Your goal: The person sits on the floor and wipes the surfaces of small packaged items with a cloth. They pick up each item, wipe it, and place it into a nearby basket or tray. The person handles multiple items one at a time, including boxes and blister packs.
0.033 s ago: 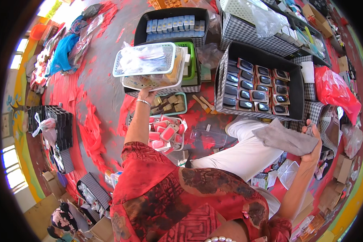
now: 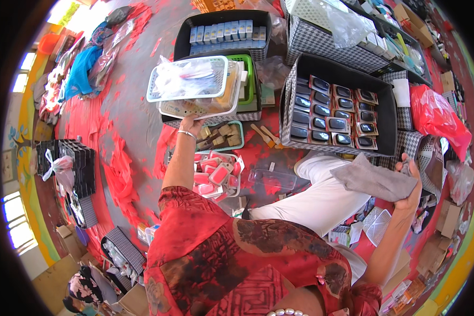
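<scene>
My left hand (image 2: 191,125) reaches forward and grips the near edge of a white plastic basket (image 2: 231,108), its fingers partly hidden under the rim. On top of that basket lies a shallower pale-rimmed basket (image 2: 154,84) with clear plastic bags in it. Both sit over a black-and-white patterned box (image 2: 252,115) that also holds a green basket (image 2: 250,84). Off to the right, my right hand (image 2: 410,187) is closed around a grey cloth (image 2: 371,179), which hangs leftward over my white-trousered leg. Beyond it stands a patterned box (image 2: 285,124) with rows of packaged dark oval items.
Close to my left forearm are a tray of brown blocks (image 2: 241,136) and a basket of red-and-white packages (image 2: 218,174). Two wooden-handled brushes (image 2: 266,137) lie between the boxes. A red plastic bag (image 2: 437,118) is at right, black crates (image 2: 79,168) at left.
</scene>
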The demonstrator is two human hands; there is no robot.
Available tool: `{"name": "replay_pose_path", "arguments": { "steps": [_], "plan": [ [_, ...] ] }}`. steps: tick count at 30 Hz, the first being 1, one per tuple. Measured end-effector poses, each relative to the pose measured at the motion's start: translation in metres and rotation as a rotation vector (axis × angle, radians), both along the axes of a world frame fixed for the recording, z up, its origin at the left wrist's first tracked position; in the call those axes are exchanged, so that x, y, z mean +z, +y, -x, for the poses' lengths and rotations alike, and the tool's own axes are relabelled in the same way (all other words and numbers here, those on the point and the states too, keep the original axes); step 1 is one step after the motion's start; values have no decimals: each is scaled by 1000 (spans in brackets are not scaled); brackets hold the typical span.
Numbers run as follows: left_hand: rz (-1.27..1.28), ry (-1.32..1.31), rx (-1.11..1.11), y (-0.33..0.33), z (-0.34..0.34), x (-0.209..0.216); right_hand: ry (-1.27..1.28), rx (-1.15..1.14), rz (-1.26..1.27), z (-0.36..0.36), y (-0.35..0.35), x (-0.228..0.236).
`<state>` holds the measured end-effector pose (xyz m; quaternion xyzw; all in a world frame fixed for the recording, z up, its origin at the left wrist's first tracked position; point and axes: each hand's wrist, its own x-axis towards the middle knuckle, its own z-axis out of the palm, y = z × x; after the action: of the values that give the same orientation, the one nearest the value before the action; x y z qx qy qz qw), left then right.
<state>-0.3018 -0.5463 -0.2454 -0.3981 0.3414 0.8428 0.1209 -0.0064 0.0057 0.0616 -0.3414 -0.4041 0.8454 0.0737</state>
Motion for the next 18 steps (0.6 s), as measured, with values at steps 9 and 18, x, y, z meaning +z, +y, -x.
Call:
{"name": "replay_pose_path", "arguments": {
  "steps": [9,18],
  "plan": [
    [12,-57,-97,-4,14,10,202,-91,68,47,50,3],
    [83,-5,-77,23,25,-17,328,-139,118,28,96,2]
  ]
}}
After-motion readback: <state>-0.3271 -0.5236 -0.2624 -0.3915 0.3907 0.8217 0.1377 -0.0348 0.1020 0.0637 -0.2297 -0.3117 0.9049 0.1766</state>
